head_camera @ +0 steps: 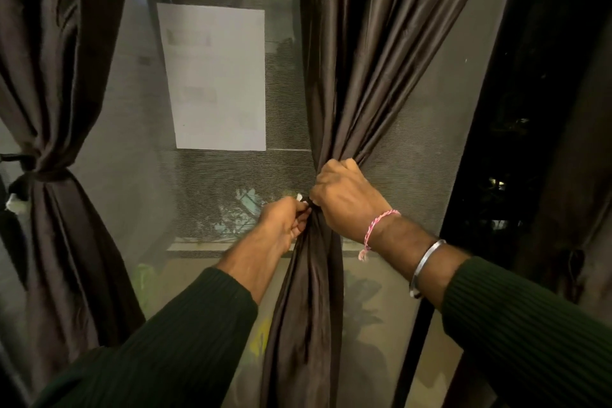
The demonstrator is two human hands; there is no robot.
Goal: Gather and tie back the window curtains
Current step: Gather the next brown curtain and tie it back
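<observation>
So the right hand (344, 197) was clamped round the bunched middle curtain (374, 76), which ran straight up and down through its fist, and the left hand (288, 222) just beside it pinched the tie-back strap (303, 200) against the same bunch.

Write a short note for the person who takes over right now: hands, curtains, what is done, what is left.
Right hand: grips the middle curtain, bunched at its waist.
Left hand: pinches a dark tie-back with a white tip, beside the bunch.
Done: left curtain is gathered and tied with its band.
Left: wrap and fasten the tie around the middle curtain. The far right one is too dark to judge.
</observation>
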